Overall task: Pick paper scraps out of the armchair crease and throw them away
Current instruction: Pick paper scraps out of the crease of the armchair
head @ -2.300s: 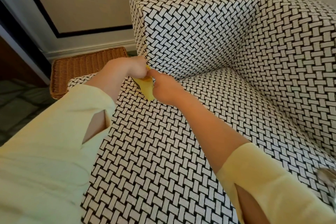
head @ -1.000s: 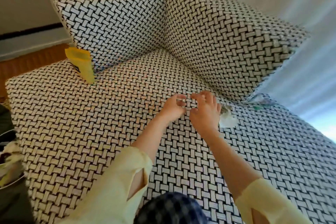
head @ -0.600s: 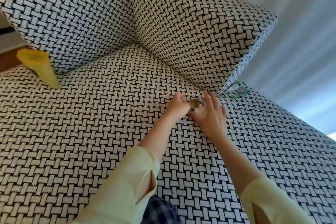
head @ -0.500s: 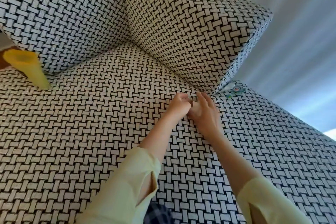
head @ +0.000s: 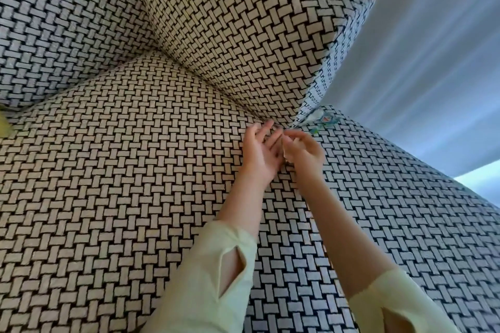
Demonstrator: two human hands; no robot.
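The armchair point(head: 135, 170) has black-and-white woven fabric. Both my hands are just in front of the crease where the right arm block meets the seat. My left hand point(head: 261, 153) lies palm up with its fingers spread. My right hand point(head: 304, 151) pinches a small pale paper scrap point(head: 285, 150) over the edge of that palm. Another scrap point(head: 318, 119), white with blue and green print, sticks out of the crease at the arm block's front corner. A yellow scrap point(head: 5, 127) shows at the far left edge.
The armchair's back cushion point(head: 67, 21) rises at the upper left and the arm block point(head: 243, 30) at the top centre. Pale curtain folds point(head: 433, 48) hang on the right beyond the seat edge.
My hands have lifted back a little from the crease. The left hand has turned palm up and spread, and the right hand now pinches a pale scrap over it. The view has swung right.
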